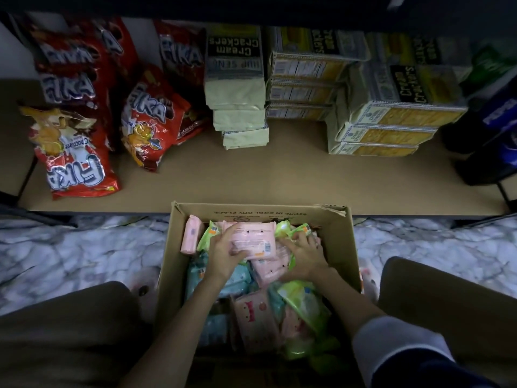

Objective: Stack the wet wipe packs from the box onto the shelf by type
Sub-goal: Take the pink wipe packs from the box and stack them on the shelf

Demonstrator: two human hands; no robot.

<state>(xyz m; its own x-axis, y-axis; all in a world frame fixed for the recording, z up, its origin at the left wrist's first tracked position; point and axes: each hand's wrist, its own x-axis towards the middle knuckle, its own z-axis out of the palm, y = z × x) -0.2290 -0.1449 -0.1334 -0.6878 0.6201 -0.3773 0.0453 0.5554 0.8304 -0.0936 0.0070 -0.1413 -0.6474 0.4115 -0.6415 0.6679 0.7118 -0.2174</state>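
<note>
Hands work inside the box [344,247], which sits on the floor just near of the shelf [279,175]. Left hand [223,253] grips a pink pack [251,240] lying on top of the mixed pile; right hand [305,253] rests with fingers spread over the green packs [296,229], holding nothing. Best to lift the pink pack clear while the right hand keeps its neighbours down, then start a pink stack on the bare shelf between the snack bags [151,127] and crackers [386,127].

Bare left forearm [179,317]; right arm's white sleeve [397,343], seemingly dark navy lower down; brownish trousers [64,337].
</note>
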